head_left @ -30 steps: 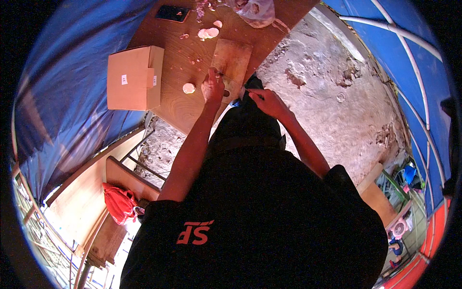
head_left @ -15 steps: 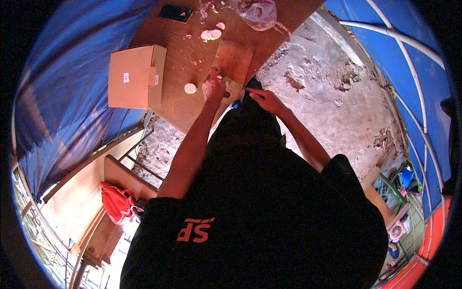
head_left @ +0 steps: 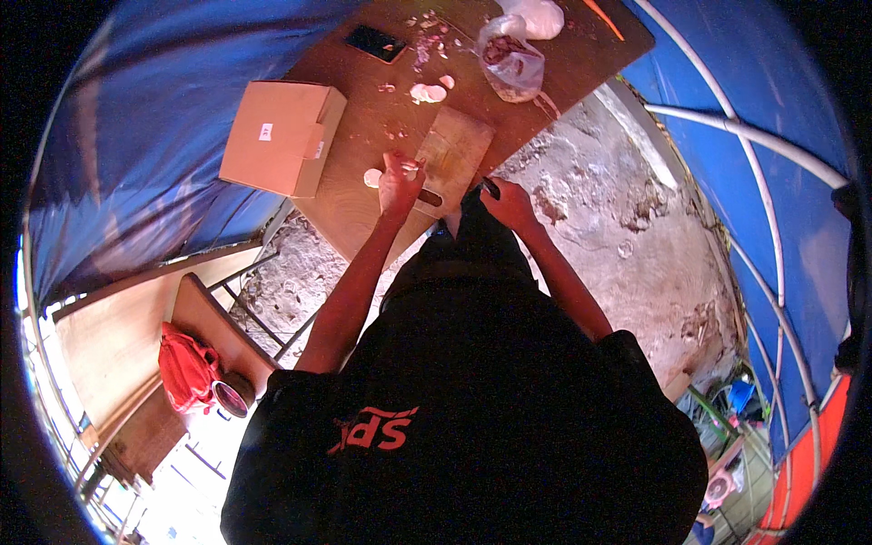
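Now the left hand (head_left: 400, 182) presses a small pale piece (head_left: 411, 167) on the near end of the wooden board (head_left: 457, 154), fingers curled over it. Just right of them, the right hand (head_left: 509, 202) is closed around a dark knife handle (head_left: 489, 187).

You've got two hands in view: left hand (head_left: 400, 182), right hand (head_left: 509, 202). One worktop (head_left: 363, 213), one cutting board (head_left: 457, 153), one cardboard box (head_left: 283, 136), one phone (head_left: 375, 42), two plastic bags (head_left: 510, 62). One red bag (head_left: 186, 368) on one chair (head_left: 213, 318). The pale round slices are too small to count exactly.
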`<state>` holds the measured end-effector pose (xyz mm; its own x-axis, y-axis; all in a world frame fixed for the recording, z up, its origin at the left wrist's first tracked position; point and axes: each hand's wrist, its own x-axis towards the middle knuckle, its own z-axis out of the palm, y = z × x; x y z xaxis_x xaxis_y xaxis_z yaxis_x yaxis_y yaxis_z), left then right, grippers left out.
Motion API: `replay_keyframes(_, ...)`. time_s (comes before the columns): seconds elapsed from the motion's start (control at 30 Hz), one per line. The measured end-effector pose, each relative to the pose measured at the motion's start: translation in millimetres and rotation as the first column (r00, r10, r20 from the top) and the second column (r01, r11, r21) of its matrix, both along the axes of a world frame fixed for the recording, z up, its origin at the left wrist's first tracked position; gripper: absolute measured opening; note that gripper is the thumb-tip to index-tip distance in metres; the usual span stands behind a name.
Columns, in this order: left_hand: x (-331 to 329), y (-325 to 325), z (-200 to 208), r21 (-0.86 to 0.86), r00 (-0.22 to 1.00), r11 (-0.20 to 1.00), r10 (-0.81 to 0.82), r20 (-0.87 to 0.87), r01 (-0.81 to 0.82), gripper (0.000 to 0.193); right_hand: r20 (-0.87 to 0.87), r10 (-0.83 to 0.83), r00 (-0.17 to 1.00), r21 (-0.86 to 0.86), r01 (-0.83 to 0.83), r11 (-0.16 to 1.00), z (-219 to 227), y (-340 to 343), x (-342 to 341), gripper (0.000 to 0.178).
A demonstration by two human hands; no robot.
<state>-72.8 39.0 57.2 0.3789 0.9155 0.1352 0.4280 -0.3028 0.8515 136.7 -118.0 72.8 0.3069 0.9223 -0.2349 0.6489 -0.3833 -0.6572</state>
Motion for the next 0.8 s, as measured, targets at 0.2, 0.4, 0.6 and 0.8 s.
replay_keyframes(0.2,-26,-2,100,-0.074,0.878,0.987,0.159,0.452,-0.141,0.048,0.221,0.1,0.97,0.251,-0.156,0.955,-48,54,-20,0.055)
replay_keyframes(0.4,-48,-24,201,0.064,0.834,0.975,0.145,0.533,-0.211,0.044,0.377,0.201,0.904,-0.004,-0.216,0.976,-22,81,-52,0.066)
replay_keyframes(0.6,-57,-32,239,0.234,0.841,0.952,0.041,0.54,-0.197,0.047,-0.749,0.2,0.631,0.276,0.024,0.961,155,108,-77,0.041)
replay_keyframes(0.8,-43,-44,250,0.226,0.828,0.97,-0.054,0.558,-0.089,0.049,-0.766,0.345,0.542,0.445,0.061,0.893,256,80,-92,0.021)
